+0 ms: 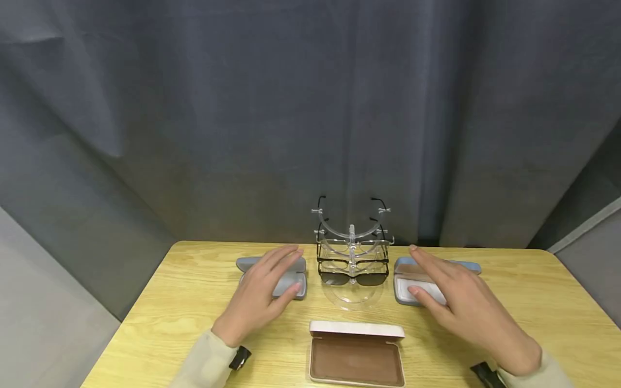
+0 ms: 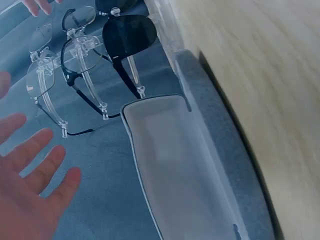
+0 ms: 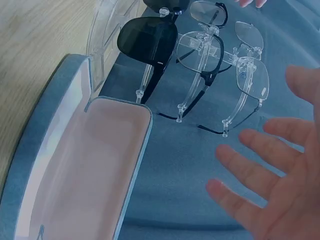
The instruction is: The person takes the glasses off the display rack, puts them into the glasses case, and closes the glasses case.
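Note:
My left hand (image 1: 264,288) is held over a grey glasses case (image 1: 299,265), its fingers extended and partly covering the case. On the other side my right hand (image 1: 466,299) is above a blue glasses case (image 1: 469,266), with nothing in its grasp. Both cases stand with lids raised; the left wrist view shows a pale, bare lining (image 2: 165,145), the right wrist view a pinkish one (image 3: 105,150). Between the hands stands a clear display stand (image 1: 352,303). It carries dark sunglasses (image 1: 371,279) lowest, black-browed glasses (image 1: 335,261) above, and thin-rimmed glasses (image 1: 372,243) on top.
In front of the stand, a white case (image 1: 356,328) with brown lining lies with its lid up on the wooden table (image 1: 184,302). A dark grey curtain (image 1: 271,134) hangs behind the table's back edge.

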A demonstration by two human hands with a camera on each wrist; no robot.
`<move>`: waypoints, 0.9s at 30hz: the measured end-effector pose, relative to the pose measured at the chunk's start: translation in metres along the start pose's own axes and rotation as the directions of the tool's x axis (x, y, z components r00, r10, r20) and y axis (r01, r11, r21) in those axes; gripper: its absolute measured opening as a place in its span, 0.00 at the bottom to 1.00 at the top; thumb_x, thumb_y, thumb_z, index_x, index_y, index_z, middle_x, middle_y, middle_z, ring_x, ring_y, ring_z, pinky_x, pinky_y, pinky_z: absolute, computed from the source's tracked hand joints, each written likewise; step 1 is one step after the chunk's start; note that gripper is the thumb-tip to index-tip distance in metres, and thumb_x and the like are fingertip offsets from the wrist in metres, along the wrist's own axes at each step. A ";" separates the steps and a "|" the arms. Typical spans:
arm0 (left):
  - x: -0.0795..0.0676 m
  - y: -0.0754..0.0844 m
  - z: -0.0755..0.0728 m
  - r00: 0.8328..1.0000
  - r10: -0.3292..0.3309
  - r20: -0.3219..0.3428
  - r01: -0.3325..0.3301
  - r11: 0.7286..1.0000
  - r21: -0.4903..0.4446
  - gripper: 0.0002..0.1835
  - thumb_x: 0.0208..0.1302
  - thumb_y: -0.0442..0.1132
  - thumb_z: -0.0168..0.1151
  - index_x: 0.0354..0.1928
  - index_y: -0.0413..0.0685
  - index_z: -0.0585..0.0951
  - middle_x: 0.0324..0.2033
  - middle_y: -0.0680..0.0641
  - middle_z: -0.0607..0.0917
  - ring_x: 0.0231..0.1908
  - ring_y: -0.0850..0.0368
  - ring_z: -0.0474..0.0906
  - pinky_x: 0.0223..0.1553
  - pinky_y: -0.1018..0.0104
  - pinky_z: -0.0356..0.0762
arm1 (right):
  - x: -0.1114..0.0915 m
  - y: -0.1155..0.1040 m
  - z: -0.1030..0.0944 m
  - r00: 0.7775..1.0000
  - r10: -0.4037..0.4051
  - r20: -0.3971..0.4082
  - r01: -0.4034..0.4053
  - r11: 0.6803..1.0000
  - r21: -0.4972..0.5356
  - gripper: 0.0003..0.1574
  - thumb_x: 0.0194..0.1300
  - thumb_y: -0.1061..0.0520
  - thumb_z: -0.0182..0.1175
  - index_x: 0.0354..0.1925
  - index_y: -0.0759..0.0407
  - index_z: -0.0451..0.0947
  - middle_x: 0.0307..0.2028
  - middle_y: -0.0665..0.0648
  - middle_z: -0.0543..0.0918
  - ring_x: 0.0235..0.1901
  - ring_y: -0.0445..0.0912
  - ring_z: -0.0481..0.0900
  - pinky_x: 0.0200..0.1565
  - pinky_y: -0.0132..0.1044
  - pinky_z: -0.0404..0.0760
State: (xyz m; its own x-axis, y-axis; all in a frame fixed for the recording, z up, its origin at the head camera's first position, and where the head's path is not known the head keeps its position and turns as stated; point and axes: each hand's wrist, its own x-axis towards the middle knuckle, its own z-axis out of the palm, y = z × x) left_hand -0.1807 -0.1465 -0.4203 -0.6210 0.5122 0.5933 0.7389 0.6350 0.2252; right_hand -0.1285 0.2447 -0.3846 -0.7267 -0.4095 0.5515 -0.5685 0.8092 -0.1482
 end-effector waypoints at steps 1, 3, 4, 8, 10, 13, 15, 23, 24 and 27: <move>0.002 0.001 0.000 1.000 -0.003 -0.008 0.003 1.000 -0.002 0.33 0.73 0.50 0.63 0.77 0.57 0.69 0.73 0.50 0.75 0.72 0.51 0.73 0.71 0.50 0.76 | 0.000 0.000 0.001 1.000 -0.005 -0.012 0.005 1.000 0.001 0.49 0.62 0.53 0.74 0.77 0.53 0.67 0.65 0.62 0.83 0.53 0.60 0.88 0.50 0.60 0.87; 0.007 0.002 0.000 1.000 -0.008 -0.025 0.008 1.000 -0.004 0.32 0.73 0.49 0.63 0.76 0.57 0.70 0.72 0.50 0.77 0.71 0.51 0.74 0.68 0.51 0.79 | 0.002 0.000 0.002 0.999 -0.018 -0.044 0.018 1.000 0.009 0.49 0.60 0.55 0.75 0.76 0.52 0.68 0.62 0.62 0.86 0.51 0.60 0.89 0.48 0.60 0.87; 0.009 0.002 0.000 0.999 -0.009 -0.033 0.009 1.000 -0.008 0.32 0.72 0.49 0.63 0.76 0.57 0.71 0.71 0.50 0.77 0.70 0.52 0.75 0.68 0.52 0.79 | 0.003 0.000 0.003 0.998 -0.024 -0.062 0.025 1.000 0.011 0.49 0.59 0.56 0.76 0.76 0.52 0.69 0.60 0.61 0.87 0.49 0.60 0.89 0.47 0.59 0.87; 0.018 0.002 0.001 0.998 -0.013 -0.056 0.012 1.000 -0.019 0.31 0.72 0.48 0.63 0.75 0.56 0.71 0.69 0.51 0.79 0.69 0.53 0.76 0.68 0.54 0.79 | 0.006 0.001 0.005 0.991 -0.047 -0.123 0.050 0.999 0.022 0.47 0.56 0.58 0.76 0.73 0.51 0.73 0.56 0.59 0.89 0.47 0.58 0.90 0.44 0.58 0.87; 0.019 0.002 0.001 0.997 -0.009 -0.072 0.008 1.000 -0.016 0.30 0.71 0.47 0.64 0.74 0.54 0.73 0.68 0.49 0.81 0.67 0.52 0.78 0.68 0.53 0.80 | 0.007 0.002 0.006 0.987 -0.067 -0.144 0.070 0.997 0.015 0.42 0.60 0.56 0.74 0.71 0.52 0.75 0.53 0.58 0.91 0.45 0.57 0.90 0.42 0.56 0.87; 0.020 0.003 0.001 0.996 -0.012 -0.093 0.011 1.000 -0.007 0.29 0.70 0.46 0.66 0.72 0.52 0.75 0.65 0.48 0.84 0.64 0.51 0.80 0.65 0.52 0.82 | 0.010 0.004 0.008 0.981 -0.099 -0.166 0.100 0.995 0.003 0.31 0.74 0.45 0.63 0.69 0.54 0.77 0.50 0.56 0.92 0.43 0.54 0.91 0.37 0.52 0.88; 0.022 0.003 0.002 0.995 -0.020 -0.101 0.020 1.000 -0.003 0.28 0.71 0.46 0.66 0.71 0.52 0.77 0.64 0.49 0.85 0.63 0.52 0.81 0.63 0.53 0.83 | 0.012 0.004 0.010 0.976 -0.117 -0.186 0.119 0.993 -0.002 0.31 0.79 0.39 0.54 0.68 0.55 0.78 0.48 0.56 0.92 0.41 0.53 0.92 0.35 0.50 0.87; 0.038 0.002 0.005 0.989 -0.029 -0.145 0.028 1.000 -0.008 0.24 0.68 0.43 0.70 0.65 0.53 0.82 0.59 0.50 0.87 0.59 0.55 0.84 0.61 0.58 0.84 | 0.023 0.005 0.010 0.971 -0.095 -0.218 0.098 0.995 0.003 0.32 0.60 0.60 0.72 0.63 0.55 0.82 0.47 0.57 0.92 0.26 0.41 0.85 0.25 0.34 0.78; 0.040 0.001 0.006 0.988 -0.023 -0.153 0.023 1.000 -0.005 0.23 0.68 0.42 0.70 0.64 0.52 0.82 0.59 0.50 0.88 0.58 0.54 0.84 0.60 0.58 0.85 | 0.025 0.005 0.010 0.972 -0.088 -0.220 0.091 0.996 0.004 0.34 0.57 0.62 0.73 0.63 0.55 0.82 0.46 0.57 0.92 0.22 0.38 0.81 0.23 0.30 0.75; 0.045 0.002 0.010 0.986 -0.006 -0.167 0.006 1.000 0.002 0.22 0.68 0.41 0.71 0.63 0.52 0.83 0.57 0.50 0.89 0.56 0.54 0.86 0.56 0.58 0.87 | 0.029 0.005 0.012 0.967 -0.078 -0.242 0.084 0.996 0.014 0.35 0.53 0.66 0.74 0.61 0.57 0.83 0.44 0.58 0.92 0.19 0.36 0.77 0.20 0.24 0.66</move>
State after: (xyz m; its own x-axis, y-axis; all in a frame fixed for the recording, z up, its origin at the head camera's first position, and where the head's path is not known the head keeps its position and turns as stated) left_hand -0.2097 -0.1161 -0.4004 -0.5730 0.4050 0.7125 0.7347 0.6391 0.2276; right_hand -0.1572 0.2317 -0.3786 -0.5652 -0.3578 0.7433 -0.6332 0.7657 -0.1128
